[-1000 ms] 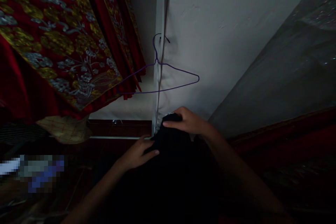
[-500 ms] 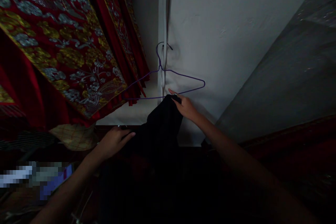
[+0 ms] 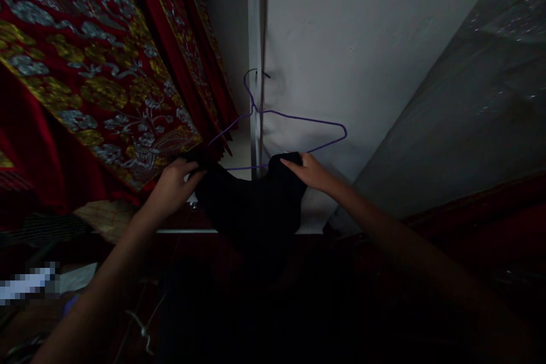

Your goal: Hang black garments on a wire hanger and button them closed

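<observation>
A black garment is stretched between my two hands, its top edge sagging in the middle; its exact kind is too dark to make out. My left hand pinches one upper corner. The other upper corner is gripped by my right hand, close to the lower bar of a purple wire hanger. That hanger hangs by its hook in front of a narrow pale upright. The garment overlaps part of the hanger's bottom bar, and the hanger's left end is hidden.
Red cloth with gold and silver embroidery hangs on the left. Behind the hanger is a pale wall. Plastic-like sheeting covers the right side. A knotted pale cord lies at lower left.
My left hand has risen and moved left, spreading the black garment wider. My right hand has shifted slightly right with its corner. The hanger appears tilted a little differently.
</observation>
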Demonstrator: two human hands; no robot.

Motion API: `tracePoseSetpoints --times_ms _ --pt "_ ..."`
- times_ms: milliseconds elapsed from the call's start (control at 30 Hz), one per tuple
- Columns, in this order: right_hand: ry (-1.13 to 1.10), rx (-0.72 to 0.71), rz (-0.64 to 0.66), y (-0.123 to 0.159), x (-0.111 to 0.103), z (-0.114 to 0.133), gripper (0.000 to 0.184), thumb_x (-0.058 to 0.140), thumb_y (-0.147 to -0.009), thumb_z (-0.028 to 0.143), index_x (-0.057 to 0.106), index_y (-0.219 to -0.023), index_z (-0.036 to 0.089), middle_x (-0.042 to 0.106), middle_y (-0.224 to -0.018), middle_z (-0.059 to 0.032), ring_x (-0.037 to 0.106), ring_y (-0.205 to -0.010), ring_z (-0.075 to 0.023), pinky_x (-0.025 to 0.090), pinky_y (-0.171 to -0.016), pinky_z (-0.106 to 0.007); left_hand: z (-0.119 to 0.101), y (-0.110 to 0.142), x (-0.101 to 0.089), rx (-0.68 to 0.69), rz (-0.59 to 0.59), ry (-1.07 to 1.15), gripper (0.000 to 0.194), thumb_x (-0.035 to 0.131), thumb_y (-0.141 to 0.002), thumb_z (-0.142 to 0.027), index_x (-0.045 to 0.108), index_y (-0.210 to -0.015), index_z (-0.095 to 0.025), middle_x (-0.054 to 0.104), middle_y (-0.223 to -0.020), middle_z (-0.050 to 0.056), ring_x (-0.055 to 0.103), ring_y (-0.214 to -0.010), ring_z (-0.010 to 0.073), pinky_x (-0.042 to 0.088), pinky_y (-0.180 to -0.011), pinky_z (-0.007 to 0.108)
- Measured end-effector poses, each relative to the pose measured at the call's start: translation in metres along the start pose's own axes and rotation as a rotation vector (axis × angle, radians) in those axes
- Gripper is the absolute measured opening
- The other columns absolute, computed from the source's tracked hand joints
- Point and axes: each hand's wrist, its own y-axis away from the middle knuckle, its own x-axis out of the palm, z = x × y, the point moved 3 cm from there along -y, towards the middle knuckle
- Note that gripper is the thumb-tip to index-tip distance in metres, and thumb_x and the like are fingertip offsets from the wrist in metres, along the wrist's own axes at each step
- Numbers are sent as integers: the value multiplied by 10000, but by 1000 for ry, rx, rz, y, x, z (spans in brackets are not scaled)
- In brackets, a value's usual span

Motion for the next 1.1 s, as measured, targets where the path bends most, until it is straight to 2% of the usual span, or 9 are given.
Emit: tracePoseSetpoints --times_ms 100,233,300,467,633,767,867,967,1100 --pt "-6 -36 17 4 -4 5 365 581 -910 506 677 -775 181 708 -726 -48 633 -678 -205 500 -606 -309 -5 -23 3 -63 56 -51 379 478 -883 -495 625 -687 -205 604 -714 57 579 -690 211 439 -691 326" --pt "7 -122 61 11 -9 8 320 559 -933 451 722 -889 179 746 -847 -42 673 -809 -224 528 -762 -333 14 -27 24 -233 408 -38 397 518 -802 -530 609 -563 -227 646 -597 36 594 -588 201 426 -592 300" --pt "0 -127 78 12 -9 6 328 549 -943 444 741 -951 179 760 -890 -40 687 -852 -234 530 -799 -341 22 -20 30 -238 466 31 389 543 -771 -552 649 -571 -236 684 -620 32 624 -610 209 441 -588 293" --pt "114 -169 64 7 -8 4 332 562 -949 447 752 -940 175 772 -873 -39 699 -841 -239 512 -741 -315 24 -4 12 -174 183 35 367 582 -785 -536 669 -598 -232 671 -605 27 598 -572 197 429 -572 300" --pt "214 -192 57 1 -11 5 341 561 -957 446 746 -874 172 755 -794 -53 683 -747 -219 478 -684 -301 17 15 -8 -117 339 38 399 619 -789 -576 712 -607 -233 720 -740 48 634 -637 200 487 -619 303" --pt "158 -132 31 -2 -10 1 372 576 -927 484 716 -786 169 721 -743 -46 648 -694 -206 465 -651 -307 7 19 -29 -37 230 28 411 640 -809 -592 733 -646 -227 711 -834 68 652 -784 239 517 -780 368" --pt "96 -42 30 -3 -5 -1 431 599 -885 540 626 -644 183 634 -623 -27 589 -600 -180 432 -573 -295 -13 5 -40 46 154 225 377 645 -862 -536 741 -734 -195 711 -1002 79 649 -955 252 503 -899 379" --pt "-45 77 73 0 4 0 438 629 -848 578 597 -640 193 607 -588 -24 567 -546 -172 417 -503 -288 -37 -22 -39 83 4 337 353 629 -896 -491 716 -774 -171 699 -1036 76 642 -977 237 501 -881 346" --pt "-187 141 74 4 11 8 407 630 -847 580 663 -767 183 704 -730 -70 659 -646 -220 517 -572 -330 -57 -51 -19 -9 -375 233 309 624 -906 -457 663 -788 -175 684 -835 42 637 -823 199 499 -804 313"
